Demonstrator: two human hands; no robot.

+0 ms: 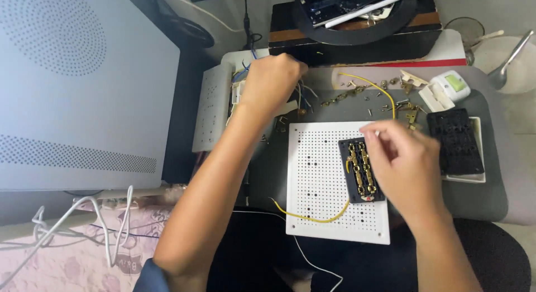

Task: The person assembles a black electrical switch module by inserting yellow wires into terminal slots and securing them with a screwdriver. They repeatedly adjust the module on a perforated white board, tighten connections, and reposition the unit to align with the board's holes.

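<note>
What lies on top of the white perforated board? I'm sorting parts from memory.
On the white perforated board lies a black socket insert with brass strips, and a yellow wire crosses the lower part. The right hand covers the insert's right edge.

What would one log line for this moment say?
left hand: reaching into wires | right hand: on black socket | socket: on white pegboard

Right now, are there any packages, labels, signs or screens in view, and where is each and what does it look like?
Small white device, far right of the grey mat, beyond the right hand: rounded body with a pale green rectangular screen or label; too small to tell which.
Grey-white perforated panel, far left, beside the left hand's forearm: large and flat with dotted hole patterns; it shows no display.
No packages or signs show.
</note>
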